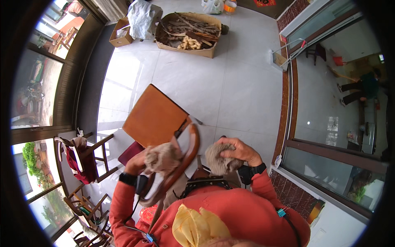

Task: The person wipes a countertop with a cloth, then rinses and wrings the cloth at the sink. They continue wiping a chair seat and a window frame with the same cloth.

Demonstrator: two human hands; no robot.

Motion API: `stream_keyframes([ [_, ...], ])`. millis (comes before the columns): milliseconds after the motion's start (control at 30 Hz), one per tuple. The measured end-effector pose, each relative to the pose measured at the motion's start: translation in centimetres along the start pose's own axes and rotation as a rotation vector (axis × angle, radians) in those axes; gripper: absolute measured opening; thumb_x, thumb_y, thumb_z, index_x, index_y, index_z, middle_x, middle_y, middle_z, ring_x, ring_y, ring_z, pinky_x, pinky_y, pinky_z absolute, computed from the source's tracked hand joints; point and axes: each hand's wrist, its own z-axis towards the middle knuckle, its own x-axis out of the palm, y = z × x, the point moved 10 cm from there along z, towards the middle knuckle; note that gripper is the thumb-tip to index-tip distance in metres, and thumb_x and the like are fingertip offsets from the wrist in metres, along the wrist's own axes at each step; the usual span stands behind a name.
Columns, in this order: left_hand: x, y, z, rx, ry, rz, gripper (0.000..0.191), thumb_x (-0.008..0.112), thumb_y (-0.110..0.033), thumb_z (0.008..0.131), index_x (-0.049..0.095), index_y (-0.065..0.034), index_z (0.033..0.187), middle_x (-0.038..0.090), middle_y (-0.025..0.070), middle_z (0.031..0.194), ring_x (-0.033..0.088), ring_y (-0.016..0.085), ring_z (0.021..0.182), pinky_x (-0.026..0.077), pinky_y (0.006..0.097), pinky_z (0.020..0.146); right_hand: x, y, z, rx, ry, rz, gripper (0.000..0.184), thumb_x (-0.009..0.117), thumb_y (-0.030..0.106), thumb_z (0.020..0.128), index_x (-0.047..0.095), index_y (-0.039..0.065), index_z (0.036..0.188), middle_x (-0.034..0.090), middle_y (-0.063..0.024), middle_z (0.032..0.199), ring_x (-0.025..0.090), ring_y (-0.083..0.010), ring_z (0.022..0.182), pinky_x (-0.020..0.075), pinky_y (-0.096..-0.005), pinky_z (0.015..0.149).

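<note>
My left hand (137,160) grips a beige cloth (163,157), which lies against the curved rail of a wooden chair back (193,142). In my right hand (240,151) is a crumpled grey-brown cloth (220,157), held in the air to the right of the chair. The chair's curved back and arm run close to my left side. Beyond it stands a square board or seat with an orange-brown top (155,115), with a dark red cushioned piece (131,152) partly showing beneath it. The cloths hide some of my fingers.
A cardboard box of sticks and ginger-like roots (188,35) stands ahead, beside a smaller carton (121,32) and a white plastic sack (142,20). Several wooden chairs (103,154) line the left windows. At right are a metal-framed stool or rack (279,58) and glass doors, with a person (359,88) behind them.
</note>
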Motion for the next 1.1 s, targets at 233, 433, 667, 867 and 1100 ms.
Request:
stream_keyframes([
  [233, -5.0, 2.0, -3.9, -0.278, -0.231, 0.0, 0.036, 0.059, -0.02, 0.088, 0.056, 0.0002, 0.117, 0.059, 0.0067, 0.116, 0.056, 0.016, 0.103, 0.044, 0.0295, 0.092, -21.4, -4.3, -15.9, -0.199, -0.848, 0.764, 0.052, 0.06, 0.039, 0.085, 0.054, 0.002, 0.121, 0.062, -0.0102, 0.104, 0.062, -0.0225, 0.09, 0.053, -0.0367, 0.075],
  [433, -12.8, -4.7, 3.1, 0.115, -0.413, -0.515, 0.048, 0.048, -0.04, 0.094, 0.049, -0.0039, 0.126, 0.056, 0.0102, 0.122, 0.055, 0.023, 0.109, 0.047, 0.0376, 0.094, -27.5, -3.4, -17.2, -0.43, -0.759, 1.051, 0.052, 0.053, 0.048, 0.088, 0.055, 0.005, 0.116, 0.059, -0.0104, 0.096, 0.057, -0.0236, 0.078, 0.0496, -0.0364, 0.064],
  [667, -5.7, -15.2, 19.4, 0.114, -0.324, -0.101, 0.047, 0.054, -0.031, 0.093, 0.047, -0.0007, 0.128, 0.057, 0.0108, 0.121, 0.056, 0.02, 0.108, 0.047, 0.0351, 0.093, -31.6, 6.4, -7.2, -0.461, -0.611, 0.584, 0.048, 0.046, -0.002, 0.085, 0.048, 0.004, 0.133, 0.053, -0.0064, 0.129, 0.051, -0.0164, 0.115, 0.0409, -0.0297, 0.099],
  [867, -2.9, -20.1, 33.0, -0.066, -0.265, -0.046, 0.05, 0.064, -0.023, 0.085, 0.049, 0.0011, 0.126, 0.062, 0.0125, 0.109, 0.063, 0.021, 0.094, 0.053, 0.0343, 0.083, -40.2, 12.0, -1.1, -0.319, -0.733, 0.515, 0.031, 0.047, 0.008, 0.084, 0.057, 0.003, 0.113, 0.061, -0.0065, 0.106, 0.059, -0.0176, 0.096, 0.0497, -0.0321, 0.084],
  [1100, 7.3, -26.4, 54.8, -0.035, 0.145, -0.075, 0.053, 0.062, -0.032, 0.087, 0.047, -0.0014, 0.127, 0.059, 0.011, 0.112, 0.06, 0.02, 0.097, 0.051, 0.033, 0.086, -47.4, 16.3, 1.7, -0.209, -0.851, 0.723, 0.027, 0.052, 0.028, 0.092, 0.059, 0.002, 0.097, 0.062, -0.0047, 0.091, 0.061, -0.015, 0.083, 0.0494, -0.031, 0.077],
])
